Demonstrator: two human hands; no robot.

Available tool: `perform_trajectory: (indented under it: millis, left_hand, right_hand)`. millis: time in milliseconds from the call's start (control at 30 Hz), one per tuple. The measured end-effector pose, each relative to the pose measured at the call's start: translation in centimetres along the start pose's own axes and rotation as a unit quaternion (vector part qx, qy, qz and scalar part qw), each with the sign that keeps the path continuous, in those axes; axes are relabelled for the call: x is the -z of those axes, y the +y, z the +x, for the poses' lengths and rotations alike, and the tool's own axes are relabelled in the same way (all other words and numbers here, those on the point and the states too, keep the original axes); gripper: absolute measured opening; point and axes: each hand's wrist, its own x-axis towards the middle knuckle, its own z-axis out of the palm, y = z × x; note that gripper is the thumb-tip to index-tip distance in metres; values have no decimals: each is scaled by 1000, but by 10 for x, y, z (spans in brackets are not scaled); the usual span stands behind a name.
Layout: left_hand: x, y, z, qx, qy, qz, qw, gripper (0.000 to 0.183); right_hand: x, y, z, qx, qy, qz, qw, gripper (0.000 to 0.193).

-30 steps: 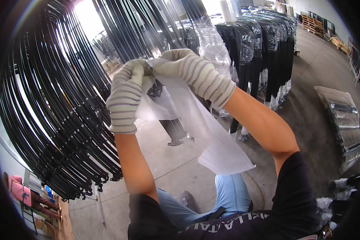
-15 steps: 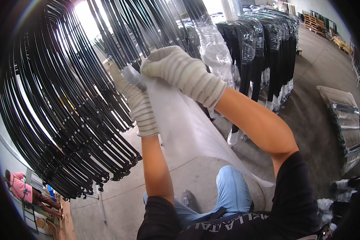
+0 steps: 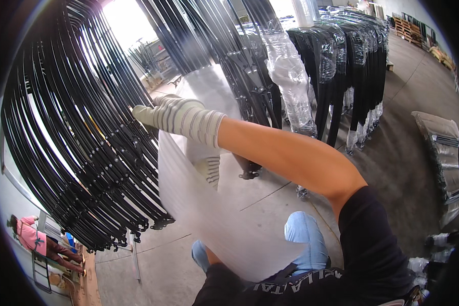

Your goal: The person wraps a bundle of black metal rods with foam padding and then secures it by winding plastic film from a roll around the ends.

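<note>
The white sheet (image 3: 186, 188) hangs just right of the curved black tubes (image 3: 94, 163). You seem to be positioning it; the next move calls for even tension. Your right hand (image 3: 176, 115) is beside those tubes, your left hand (image 3: 212, 172) farther right; I can't tell whether their fingers grip.

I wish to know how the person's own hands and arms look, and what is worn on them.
The right hand wears a cream glove with thin, greyish stripes. Of the left hand, only part shows, in a similar glove. The black right sleeve leaves the forearm bare; the left sleeve is black too.
</note>
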Motion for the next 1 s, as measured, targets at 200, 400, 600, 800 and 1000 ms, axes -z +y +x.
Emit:
perform_trajectory:
  millis: [200,400,600,800,1000]
  left_hand:
    - [17,-32,30,-43,-138,114,983,44]
    - [2,-37,41,-78,-165,196,963,43]
    - [-13,0,20,35,-9,-28,999,46]
    - [-1,3,24,162,69,-1,984,37]
    - [38,-50,56,407,-132,-75,901,28]
  right_hand:
    - [9,24,-7,-124,104,341,926,53]
    - [45,50,-87,98,581,60,806,21]
    - [70,71,-64,-222,177,378,881,21]
    - [45,88,-54,-34,229,581,780,17]
    - [18,97,-38,-26,307,509,804,13]
